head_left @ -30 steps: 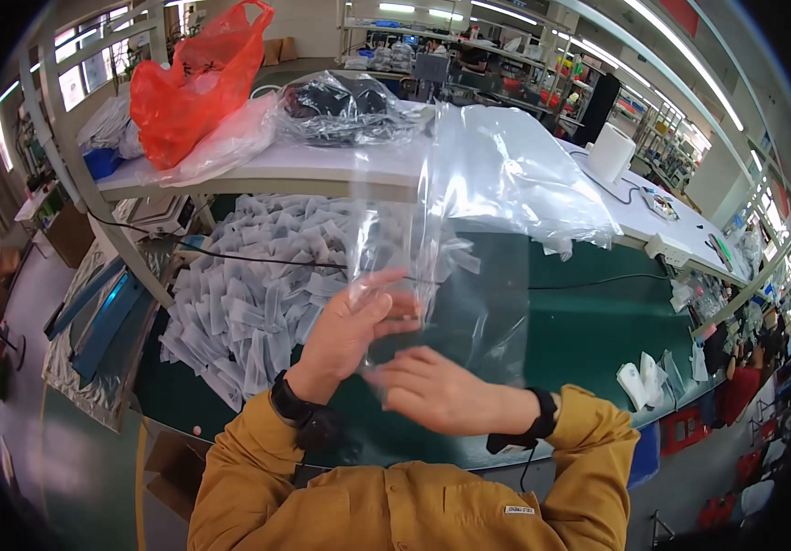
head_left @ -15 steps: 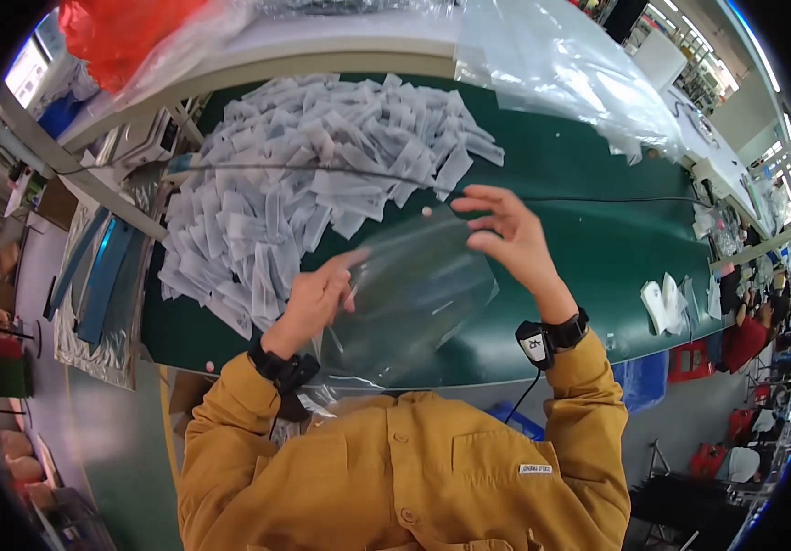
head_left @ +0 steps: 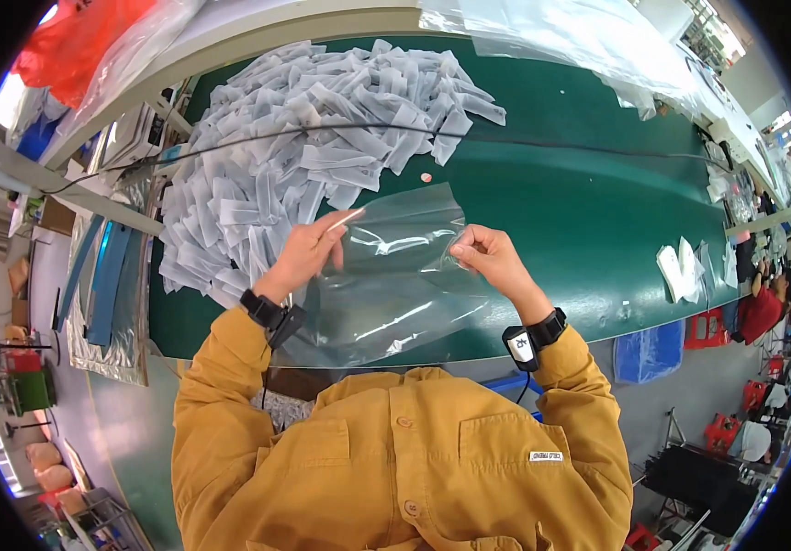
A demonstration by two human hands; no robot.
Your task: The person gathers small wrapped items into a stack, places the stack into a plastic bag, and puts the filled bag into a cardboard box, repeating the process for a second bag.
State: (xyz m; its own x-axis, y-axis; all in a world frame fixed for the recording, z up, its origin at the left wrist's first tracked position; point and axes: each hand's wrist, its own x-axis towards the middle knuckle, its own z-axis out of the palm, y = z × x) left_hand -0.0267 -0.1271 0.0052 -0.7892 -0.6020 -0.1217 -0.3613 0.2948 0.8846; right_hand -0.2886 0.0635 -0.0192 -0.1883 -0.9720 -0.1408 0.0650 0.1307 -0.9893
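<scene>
A clear plastic bag [head_left: 395, 275] is stretched between my two hands above the near edge of the green tabletop [head_left: 588, 220]. My left hand [head_left: 311, 250] pinches its left edge between thumb and fingers. On the other side, my right hand [head_left: 487, 255] grips the right edge with thumb and fingertips pressed together, and the film bunches there. Beyond and to the left of my left hand spreads a large heap of small frosted plastic packets [head_left: 258, 174]. What the packets hold cannot be made out.
A black cable [head_left: 542, 142] hangs across the view above the table. Several white pieces [head_left: 680, 271] lie at the right end. Blue strips [head_left: 111, 285] stand at the left. Clear plastic sheeting [head_left: 579, 46] drapes from the shelf, with a red bag [head_left: 78, 46] at the far left.
My right hand has come down and closed on the bag's right edge; before, its fingers were spread. My left hand still holds the bag, now a little higher in view.
</scene>
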